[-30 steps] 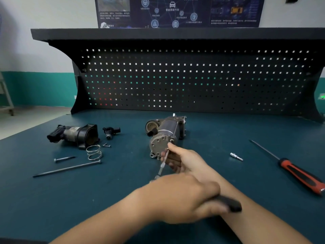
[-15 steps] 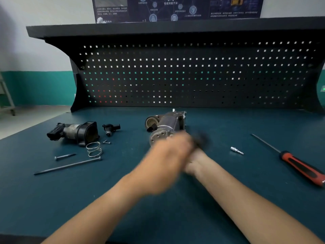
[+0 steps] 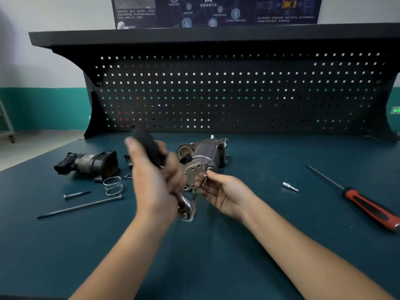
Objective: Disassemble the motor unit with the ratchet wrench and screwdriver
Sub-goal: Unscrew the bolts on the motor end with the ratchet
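Observation:
The grey motor unit (image 3: pixel 204 158) lies mid-bench, its round end plate facing me. My left hand (image 3: pixel 155 180) grips the ratchet wrench (image 3: pixel 187 208) by its black handle, which points up and away while the chrome head hangs low, just in front of the motor. My right hand (image 3: pixel 220 191) pinches the wrench's thin extension bar (image 3: pixel 203 182) at the end plate's right edge, by a long bolt running along the housing. The red-and-black screwdriver (image 3: pixel 368 207) lies untouched at the far right.
At the left lie a removed black motor part (image 3: pixel 91 163), a coil spring (image 3: pixel 113 186), a short bolt (image 3: pixel 75 194), a long bolt (image 3: pixel 80 206) and a small black fitting (image 3: pixel 129 162). A small chrome bit (image 3: pixel 290 186) lies to the right. A pegboard (image 3: pixel 216 94) backs the bench.
My left hand has swung the wrench handle from low near me, up and over to the left. My right hand has stayed at the motor's end on the extension bar.

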The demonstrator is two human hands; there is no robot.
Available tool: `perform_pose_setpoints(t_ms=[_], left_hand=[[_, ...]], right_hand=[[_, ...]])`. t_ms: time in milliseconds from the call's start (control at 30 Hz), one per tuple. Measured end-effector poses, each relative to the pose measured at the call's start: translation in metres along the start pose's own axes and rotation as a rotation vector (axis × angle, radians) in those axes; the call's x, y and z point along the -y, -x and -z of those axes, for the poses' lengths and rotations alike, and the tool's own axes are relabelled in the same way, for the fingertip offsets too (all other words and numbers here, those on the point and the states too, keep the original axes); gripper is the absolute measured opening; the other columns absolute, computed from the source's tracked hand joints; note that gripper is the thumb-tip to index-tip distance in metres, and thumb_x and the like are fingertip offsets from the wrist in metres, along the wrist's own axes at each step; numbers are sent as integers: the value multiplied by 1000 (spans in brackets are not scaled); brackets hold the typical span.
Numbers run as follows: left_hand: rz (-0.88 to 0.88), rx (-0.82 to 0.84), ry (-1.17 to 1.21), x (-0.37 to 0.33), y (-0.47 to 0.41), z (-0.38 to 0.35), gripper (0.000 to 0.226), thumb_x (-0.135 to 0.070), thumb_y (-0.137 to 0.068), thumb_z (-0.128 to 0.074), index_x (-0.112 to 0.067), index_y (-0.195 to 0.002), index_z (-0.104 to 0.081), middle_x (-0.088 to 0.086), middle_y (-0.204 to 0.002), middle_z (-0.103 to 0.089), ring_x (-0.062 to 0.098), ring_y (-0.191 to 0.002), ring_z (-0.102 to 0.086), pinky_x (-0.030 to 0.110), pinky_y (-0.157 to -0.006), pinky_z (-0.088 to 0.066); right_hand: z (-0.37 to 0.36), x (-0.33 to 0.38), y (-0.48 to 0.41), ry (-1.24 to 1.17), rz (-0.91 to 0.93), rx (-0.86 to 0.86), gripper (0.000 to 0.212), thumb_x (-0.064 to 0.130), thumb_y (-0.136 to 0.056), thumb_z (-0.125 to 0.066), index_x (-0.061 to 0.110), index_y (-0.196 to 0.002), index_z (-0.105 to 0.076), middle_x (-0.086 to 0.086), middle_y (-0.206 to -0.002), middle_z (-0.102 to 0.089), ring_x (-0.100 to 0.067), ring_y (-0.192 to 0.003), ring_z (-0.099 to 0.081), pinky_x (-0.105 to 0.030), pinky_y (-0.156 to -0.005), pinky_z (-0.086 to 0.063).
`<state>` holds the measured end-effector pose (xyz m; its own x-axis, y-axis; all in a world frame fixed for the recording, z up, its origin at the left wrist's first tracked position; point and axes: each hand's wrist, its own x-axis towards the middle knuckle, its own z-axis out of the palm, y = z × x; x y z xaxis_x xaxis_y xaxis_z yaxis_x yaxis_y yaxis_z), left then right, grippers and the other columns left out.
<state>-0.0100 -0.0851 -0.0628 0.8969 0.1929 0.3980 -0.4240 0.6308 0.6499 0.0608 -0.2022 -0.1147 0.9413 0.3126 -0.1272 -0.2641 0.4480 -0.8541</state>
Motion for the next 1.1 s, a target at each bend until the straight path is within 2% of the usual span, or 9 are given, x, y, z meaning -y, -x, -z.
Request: perform_pose_setpoints(t_ms=[200, 267, 367, 500, 600, 733, 867, 967, 1100], left_hand=[[-308, 1191, -1202, 38, 31, 7, 49, -39, -87, -39, 3, -87, -65, 7, -63, -59, 9, -60, -50, 22, -57, -37], [-260, 1054, -1055, 37, 33, 3, 45, -39, -82, -41, -2, -79, -68, -1, -59, -58, 2, -57, -49, 20, -58, -39], [28, 341, -477, 19, 20, -10, 41, -57, -66, -47, -22, -49, -60, -8, -36, -41, -1, -34, -35, 12, -41, -31], [-21, 4, 9, -11, -11, -9, 54, -57, -93, -21, -20, -62, -44, -11, -36, -23, 4, -26, -17, 8, -32, -17], [20, 58, -18, -14, -17, -2, 54, -58, -93, -21, -20, -61, -43, -11, -35, -21, 3, -25, -15, 8, -33, -13], [-361, 813, -820, 3, 6, 0, 28, -31, -87, -53, -25, -59, -54, -11, -44, -46, -7, -42, -41, 7, -42, -29], [-509, 1296, -1295, 32, 31, 11, 17, -34, -88, -55, -17, -90, -57, 15, -70, -64, 17, -74, -42, 21, -53, -18], [-251, 1085, -1087, 29, 31, 13, 47, -48, -85, -36, -8, -92, -60, 5, -73, -63, 9, -61, -52, 25, -58, -42], [14, 244, -378, 9, 14, -2, 56, -63, -78, -39, -18, -49, -55, -5, -36, -37, 3, -30, -29, 10, -34, -24]], right_hand=[[3, -4, 0, 211, 32, -110, 19, 19, -88, -61, 9, -72, -61, 0, -56, -67, -6, -46, -62, -13, -41, -45], [3, -4, -1, 232, 1, -111, 22, 22, -86, -63, 9, -70, -61, 0, -52, -65, -8, -44, -60, -14, -41, -44], [2, -3, -4, 96, 13, -44, 23, 24, -92, -55, 9, -76, -62, -2, -63, -66, -13, -55, -62, -21, -54, -49], [7, 0, -2, -27, -16, 36, 30, 16, -98, -40, 6, -82, -63, -4, -66, -71, -11, -56, -68, -18, -50, -52], [3, 0, -1, -29, -31, 16, 25, 13, -96, -45, 5, -80, -62, -4, -61, -70, -10, -51, -67, -16, -46, -51], [-8, -5, -8, 60, 73, -48, 30, 43, -76, -67, 13, -70, -66, 8, -46, -62, -2, -40, -58, -13, -41, -45], [1, -6, -6, 136, -24, -111, 19, 20, -88, -61, 8, -74, -60, 0, -50, -62, -6, -37, -55, -13, -39, -43], [3, -4, -6, 108, -45, -60, 22, 21, -94, -51, 7, -79, -60, -4, -60, -66, -11, -46, -60, -17, -45, -48], [1, -2, -3, -25, -56, 33, 26, 15, -97, -36, 7, -94, -61, -7, -76, -70, -17, -66, -67, -24, -65, -56]])
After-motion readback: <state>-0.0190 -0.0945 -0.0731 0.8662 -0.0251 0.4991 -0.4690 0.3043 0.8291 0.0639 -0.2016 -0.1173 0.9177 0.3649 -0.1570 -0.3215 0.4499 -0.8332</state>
